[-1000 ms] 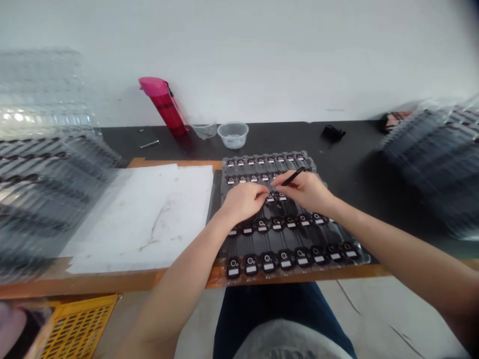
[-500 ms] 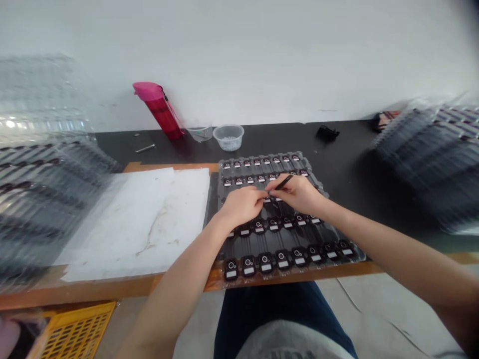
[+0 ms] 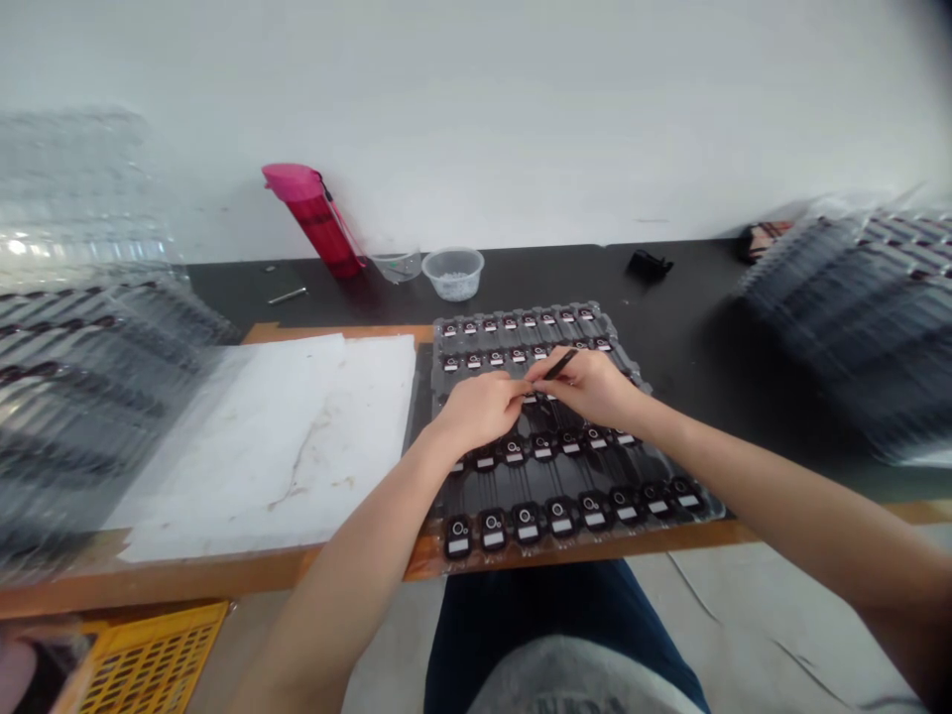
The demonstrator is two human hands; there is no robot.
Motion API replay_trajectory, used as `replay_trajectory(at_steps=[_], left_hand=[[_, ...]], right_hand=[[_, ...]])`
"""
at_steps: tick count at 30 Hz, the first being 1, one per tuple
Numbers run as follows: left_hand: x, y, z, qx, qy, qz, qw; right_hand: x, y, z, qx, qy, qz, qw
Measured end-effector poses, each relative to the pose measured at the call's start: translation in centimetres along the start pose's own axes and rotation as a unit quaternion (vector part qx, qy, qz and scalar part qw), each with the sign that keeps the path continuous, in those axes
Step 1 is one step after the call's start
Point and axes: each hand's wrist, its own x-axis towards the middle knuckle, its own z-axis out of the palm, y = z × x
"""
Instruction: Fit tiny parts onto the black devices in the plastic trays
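A clear plastic tray (image 3: 498,486) lies in front of me, with rows of small black parts (image 3: 560,516), each bearing a ring mark and a white label. My right hand (image 3: 595,385) is over the tray's middle row, closed on a slim black pen-like tool (image 3: 560,364) that slants up between thumb and fingers. Its tip is hidden by the fingers. My left hand (image 3: 482,409) rests on the same row with fingers bent together, fingertips meeting those of the right. Whatever the left fingers pinch is too small to make out. Both hands cover several parts of that row.
Behind the tray stands a clear tub (image 3: 453,275) of small pale pieces, beside another clear tub (image 3: 397,266) and a pink bottle (image 3: 316,218). White sheets (image 3: 275,436) lie left. Stacked trays rise at left (image 3: 89,397) and right (image 3: 863,327). A yellow crate (image 3: 153,659) sits below.
Almost nothing differs. Both hands stay at the same spot on the middle row, and the black tool has tilted very slightly; the whole view has shifted a touch.
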Motion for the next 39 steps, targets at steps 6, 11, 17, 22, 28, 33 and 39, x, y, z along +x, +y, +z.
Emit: replay_trajectory(at_steps=[6,11,17,22,28,33,39], left_hand=[[0.0,0.0,0.0,0.006,-0.009,-0.001,1.000],[0.0,0.0,0.0,0.005,-0.008,0.004,1.000],[0.0,0.0,0.2,0.008,-0.004,0.010,1.000],[-0.1,0.2,-0.1,0.006,-0.010,0.009,1.000],[-0.1,0.1,-0.1,-0.032,-0.002,0.005,0.999],[0.2,-0.4,-0.7,-0.271,0.086,-0.068,0.956],[0.6,-1.1,-1.5,-0.695,0.052,-0.192,0.691]], right_hand=[[0.0,0.1,0.0,0.001,-0.006,0.005,1.000],[0.1,-0.1,0.0,0.006,-0.012,-0.002,1.000],[0.0,-0.2,-0.1,-0.002,-0.011,0.020,1.000],[0.0,-0.5,-1.0,0.018,0.021,0.067,0.997],[0.1,-1.0,-2.1,0.087,0.062,0.100,0.989],[0.4,-1.8,-2.5,0.177,0.113,0.093,0.973],[1.1,-3.8,-2.0,0.232,0.114,0.071,0.963]])
